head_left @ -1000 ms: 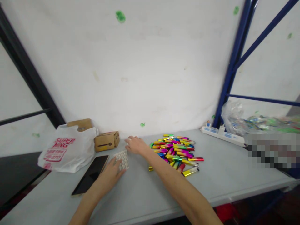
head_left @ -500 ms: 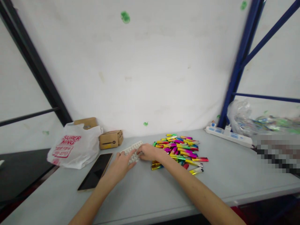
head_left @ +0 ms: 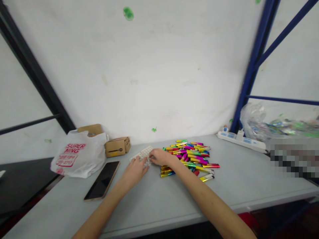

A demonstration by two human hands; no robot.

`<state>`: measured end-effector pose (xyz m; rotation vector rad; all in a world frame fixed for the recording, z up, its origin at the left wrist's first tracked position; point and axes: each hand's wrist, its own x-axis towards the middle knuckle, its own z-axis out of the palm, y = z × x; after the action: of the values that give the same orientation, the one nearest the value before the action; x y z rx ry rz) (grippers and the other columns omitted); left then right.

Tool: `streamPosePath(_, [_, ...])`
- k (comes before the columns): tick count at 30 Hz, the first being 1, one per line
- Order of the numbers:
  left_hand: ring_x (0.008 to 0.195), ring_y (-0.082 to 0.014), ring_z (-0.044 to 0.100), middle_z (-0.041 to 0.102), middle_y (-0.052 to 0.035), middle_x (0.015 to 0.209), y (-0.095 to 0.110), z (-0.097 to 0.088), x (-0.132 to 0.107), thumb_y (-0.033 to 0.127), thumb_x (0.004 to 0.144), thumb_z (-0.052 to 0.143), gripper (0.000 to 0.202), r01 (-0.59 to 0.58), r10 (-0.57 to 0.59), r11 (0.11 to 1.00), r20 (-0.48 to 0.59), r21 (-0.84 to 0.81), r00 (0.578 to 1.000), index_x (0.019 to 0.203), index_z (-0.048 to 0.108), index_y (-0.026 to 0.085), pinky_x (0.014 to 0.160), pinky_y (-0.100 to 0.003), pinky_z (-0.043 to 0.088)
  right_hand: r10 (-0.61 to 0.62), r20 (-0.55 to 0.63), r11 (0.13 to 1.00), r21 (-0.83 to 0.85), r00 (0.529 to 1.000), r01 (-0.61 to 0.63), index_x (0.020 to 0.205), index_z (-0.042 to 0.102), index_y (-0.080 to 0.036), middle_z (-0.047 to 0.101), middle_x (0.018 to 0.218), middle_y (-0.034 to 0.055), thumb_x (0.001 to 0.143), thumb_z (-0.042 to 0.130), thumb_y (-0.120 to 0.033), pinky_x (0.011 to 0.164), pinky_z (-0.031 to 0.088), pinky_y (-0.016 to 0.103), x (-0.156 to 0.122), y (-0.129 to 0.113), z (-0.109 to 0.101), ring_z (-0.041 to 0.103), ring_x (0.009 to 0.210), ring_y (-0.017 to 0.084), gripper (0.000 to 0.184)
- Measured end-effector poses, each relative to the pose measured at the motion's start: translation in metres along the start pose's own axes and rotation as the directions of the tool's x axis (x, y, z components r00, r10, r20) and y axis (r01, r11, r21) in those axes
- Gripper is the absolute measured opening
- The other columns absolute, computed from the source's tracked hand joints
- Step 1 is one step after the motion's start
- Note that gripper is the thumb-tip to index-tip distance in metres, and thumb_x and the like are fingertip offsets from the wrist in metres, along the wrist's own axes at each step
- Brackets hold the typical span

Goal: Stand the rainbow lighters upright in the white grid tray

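A white slab (head_left: 146, 151) with rows of small squares, much like a keyboard, lies slantwise on the table. My left hand (head_left: 136, 169) rests on its near left side, fingers stretched and apart over the surface. At the slab's right end is my right hand (head_left: 159, 156), fingers bent down and drawn together. Whatever they may hold is hidden. Just right of that hand spreads a heap of shiny multicoloured lighter-like sticks (head_left: 196, 160), partly covered by my right forearm. Several have silver ends.
Left of my hands lie a dark tablet or large phone (head_left: 103, 181), a small cardboard box (head_left: 117, 147) and a white plastic bag (head_left: 79, 156). A white power strip (head_left: 241, 142) runs along the back right, near a clear plastic bag (head_left: 254, 121). A wall rises behind the table.
My left hand has shifted slightly right and up over the slab, and the right hand slightly right. The view has tilted a little; the heap looks unchanged.
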<state>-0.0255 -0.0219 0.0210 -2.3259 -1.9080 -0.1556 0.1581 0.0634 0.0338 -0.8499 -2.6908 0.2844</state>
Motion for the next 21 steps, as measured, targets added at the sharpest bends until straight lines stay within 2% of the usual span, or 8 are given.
streamPosePath(3, [0.123,-0.0399,0.066,0.067,-0.0241,0.134,0.002,-0.001,-0.002,0.039,0.105,0.054,0.044,0.001,-0.003,0.999,-0.040,-0.040,0.999,0.140,0.069,0.016,0.106,-0.050,0.051,0.038,0.037,0.999,-0.021,0.999,-0.037,0.116,0.080,-0.006,0.079,0.118,0.0216,0.099,0.063,-0.018,0.099,0.053,0.035,-0.003,-0.003,-0.005,0.074,0.111,0.027,0.027])
streamPosePath(6, [0.125,-0.0395,0.065,0.068,-0.0245,0.133,-0.001,0.003,-0.004,0.040,0.106,0.053,0.046,-0.003,0.001,0.999,-0.065,-0.040,0.998,0.141,0.067,0.015,0.109,-0.050,0.050,0.067,0.037,0.998,-0.023,0.997,-0.067,0.107,0.081,-0.007,0.079,0.111,0.0194,0.099,0.068,-0.025,0.095,0.054,0.034,-0.008,-0.004,-0.008,0.074,0.105,0.026,0.023])
streamPosePath(8, [0.125,-0.0395,0.065,0.070,-0.0252,0.130,-0.007,0.006,-0.002,0.042,0.106,0.052,0.049,0.020,-0.022,0.999,-0.068,-0.029,0.997,0.142,0.066,0.013,0.109,-0.050,0.049,0.088,0.048,0.996,-0.023,0.995,-0.087,0.101,0.080,-0.008,0.077,0.109,0.0188,0.094,0.077,-0.036,0.092,0.055,0.034,-0.013,-0.006,-0.009,0.073,0.101,0.026,0.030])
streamPosePath(10, [0.127,-0.0383,0.066,0.071,-0.0248,0.132,-0.015,0.008,0.003,0.041,0.105,0.052,0.049,0.036,-0.040,0.998,-0.070,-0.046,0.997,0.141,0.066,0.011,0.112,-0.048,0.048,0.095,0.041,0.995,-0.030,0.995,-0.094,0.100,0.079,-0.008,0.073,0.116,0.0197,0.087,0.084,-0.043,0.093,0.055,0.035,-0.020,-0.011,-0.009,0.072,0.102,0.027,0.038])
streamPosePath(13, [0.126,-0.0359,0.069,0.074,-0.0251,0.129,-0.031,0.007,0.016,0.034,0.105,0.048,0.047,0.030,-0.032,0.995,-0.025,-0.090,0.999,0.136,0.068,0.007,0.113,-0.046,0.048,0.105,0.007,0.994,-0.039,0.994,-0.105,0.103,0.076,-0.008,0.067,0.124,0.0194,0.084,0.084,-0.033,0.097,0.055,0.036,-0.027,-0.019,-0.010,0.070,0.105,0.026,0.032])
streamPosePath(15, [0.122,-0.0328,0.072,0.077,-0.0231,0.126,-0.040,0.005,0.028,0.030,0.104,0.045,0.041,0.040,-0.042,0.989,-0.012,-0.144,0.999,0.127,0.072,0.009,0.110,-0.042,0.050,0.126,-0.017,0.992,-0.009,0.992,-0.127,0.102,0.074,-0.008,0.066,0.122,0.0179,0.085,0.081,-0.026,0.098,0.054,0.036,-0.029,-0.021,-0.015,0.069,0.103,0.025,0.025])
streamPosePath(18, [0.117,-0.0320,0.074,0.079,-0.0214,0.121,-0.048,0.000,0.049,0.027,0.103,0.045,0.037,0.063,-0.068,0.983,-0.026,-0.171,0.997,0.119,0.074,0.010,0.108,-0.041,0.052,0.156,-0.155,0.984,0.106,0.976,-0.140,0.098,0.071,-0.011,0.064,0.122,0.0165,0.084,0.081,-0.024,0.104,0.051,0.038,-0.031,-0.017,-0.028,0.066,0.110,0.026,0.021])
streamPosePath(21, [0.116,-0.0349,0.074,0.078,-0.0250,0.121,-0.049,-0.003,0.067,0.026,0.101,0.045,0.040,0.083,-0.096,0.976,-0.057,-0.203,0.994,0.122,0.072,0.006,0.106,-0.045,0.053,0.131,-0.361,0.975,0.217,0.923,-0.054,0.098,0.069,-0.015,0.061,0.130,0.0157,0.085,0.079,-0.021,0.115,0.045,0.042,-0.041,-0.013,-0.047,0.061,0.127,0.026,0.017])
